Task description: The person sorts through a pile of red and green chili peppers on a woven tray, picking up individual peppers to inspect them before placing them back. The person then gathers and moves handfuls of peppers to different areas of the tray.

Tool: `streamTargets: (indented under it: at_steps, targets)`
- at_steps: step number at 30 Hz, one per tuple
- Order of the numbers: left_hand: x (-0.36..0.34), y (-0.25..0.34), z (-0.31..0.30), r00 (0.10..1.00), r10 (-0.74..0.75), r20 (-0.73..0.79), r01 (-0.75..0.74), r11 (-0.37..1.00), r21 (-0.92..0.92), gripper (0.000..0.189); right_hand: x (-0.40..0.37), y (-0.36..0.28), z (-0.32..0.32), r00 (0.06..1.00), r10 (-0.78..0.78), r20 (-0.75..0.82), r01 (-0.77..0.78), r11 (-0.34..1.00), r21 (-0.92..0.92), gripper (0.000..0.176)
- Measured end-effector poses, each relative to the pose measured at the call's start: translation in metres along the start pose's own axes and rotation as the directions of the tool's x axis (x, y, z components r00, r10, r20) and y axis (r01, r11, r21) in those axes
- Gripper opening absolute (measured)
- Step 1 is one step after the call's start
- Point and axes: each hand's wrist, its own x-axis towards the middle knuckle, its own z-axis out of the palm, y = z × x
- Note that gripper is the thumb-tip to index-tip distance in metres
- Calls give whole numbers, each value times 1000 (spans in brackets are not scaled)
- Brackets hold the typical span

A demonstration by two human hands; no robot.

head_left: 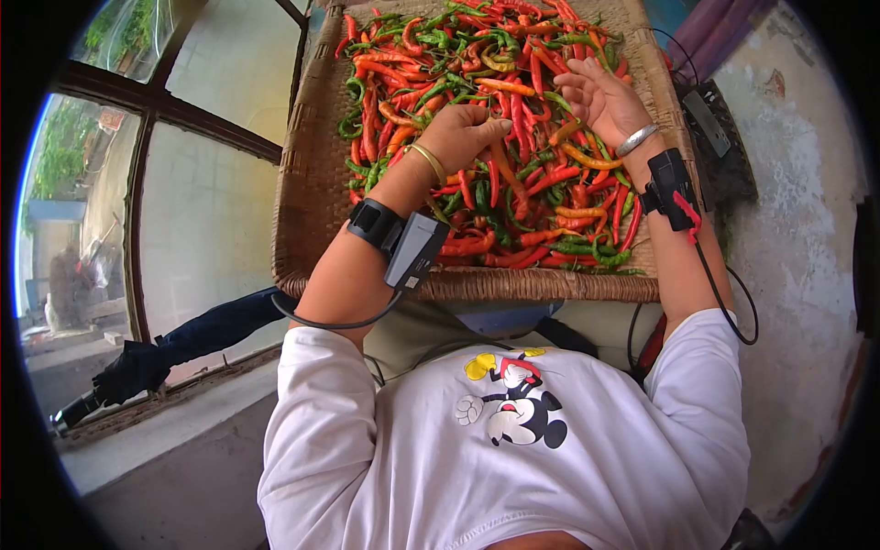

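Observation:
A shallow woven basket (440, 286) holds a heap of chili peppers, mostly red, with green and orange ones mixed in. My left hand (463, 139) is over the middle of the heap, thumb and forefinger pinched on an orange-red chili pepper (510, 176) that hangs down from the fingertips. Its lower end overlaps the peppers beneath. To the right, my right hand (605, 103) is turned palm inward near the basket's right side, fingers apart and slightly curled, with nothing seen in it. Red and orange peppers lie just below it.
A framed window (211, 183) stands on the left, with a folded dark umbrella (197, 335) leaning along its sill. Black devices with cables are strapped to both forearms. A dark bag-like item (720, 137) sits right of the basket, beside a worn wall (797, 229).

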Motion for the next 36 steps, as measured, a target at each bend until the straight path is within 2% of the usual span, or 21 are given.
streamTargets:
  at_steps: [1, 3, 5, 6, 9, 11, 13, 14, 16, 17, 18, 20, 21, 23, 27, 29, 31, 32, 34, 35, 36]
  targets:
    - [-1, 2, 0, 1000, -1, -1, 1, 999, -39, 26, -3, 3, 1, 1000, -2, 1, 2, 1000, 0, 26]
    - [-1, 2, 2, 1000, -3, -2, 3, 997, -79, 27, -13, 15, 12, 961, 225, 161, -134, 889, -438, 27]
    - [1, -2, 5, 994, 74, -77, -88, 975, -204, 30, -23, 34, 34, 956, 190, 224, -8, 780, -626, 26]
    - [1, -4, 6, 995, 71, -76, -85, 975, -204, 30, -26, 40, 40, 936, 136, 326, 116, 753, -648, 25]
    - [0, -4, 5, 995, 74, -69, -90, 961, -261, 33, -29, 42, 47, 948, 247, 202, -37, 713, -700, 27]
    - [-3, 0, 5, 996, 49, -74, -69, 952, -297, 38, -28, 39, 43, 952, 219, 213, 5, 687, -727, 25]
    - [-6, 8, 1, 999, 13, -46, -27, 945, -327, 41, -24, 41, 32, 921, -12, 389, 349, 471, -810, 21]
    - [-7, 10, 0, 1000, -23, -17, 16, 934, -357, 44, -23, 41, 29, 921, -10, 389, 348, 470, -811, 21]
    - [-3, 3, 0, 995, -80, -55, 52, 917, -394, 46, -21, 37, 27, 866, -120, 486, 500, 225, -836, 18]
    - [0, 0, 0, 986, -138, -89, 87, 898, -431, 49, -21, 33, 25, 865, -118, 487, 501, 225, -836, 18]
    - [0, -1, -1, 986, -138, -91, 86, 897, -433, 49, -21, 27, 24, 930, 0, 368, 346, 340, -874, 18]
    - [2, -1, -4, 998, -19, -56, 32, 970, 240, 44, -22, 20, 21, 971, 161, 177, 66, 532, -844, 19]
    - [4, -4, -7, 998, -18, -58, 32, 971, 239, 44, -21, 18, 17, 971, 161, 178, 67, 531, -845, 19]
    - [7, -15, -13, 988, 59, 143, -142, 716, 684, 30, -17, 13, 9, 952, 299, 64, -122, 563, -817, 21]
    - [5, -21, -9, 971, 56, 234, -222, 577, 786, 32, -10, 10, -2, 910, 394, 125, -185, 658, -730, 27]
    - [2, -18, -3, 959, 169, 229, -285, 556, 781, 31, 2, 10, -8, 954, 82, 287, -18, 976, -218, 43]
    - [3, -17, 0, 964, 135, 228, -265, 540, 799, 30, -2, -4, 13, 998, -66, 17, 65, 997, 43, 46]
    - [4, -16, 1, 969, 102, 225, -245, 525, 815, 29, -1, 1, 7, 997, -69, 15, 68, 997, 45, 46]
    - [2, -7, 3, 975, 61, 213, -214, 502, 838, 29, 3, 17, -8, 994, -61, -92, 37, 969, -244, 46]
    - [1, -5, 3, 980, 17, 197, -181, 480, 859, 29, 3, 21, -11, 994, -60, -92, 36, 969, -244, 46]
    - [2, -8, 2, 980, 15, 197, -180, 482, 858, 29, 1, 25, -9, 999, 17, -35, -31, 899, -436, 42]
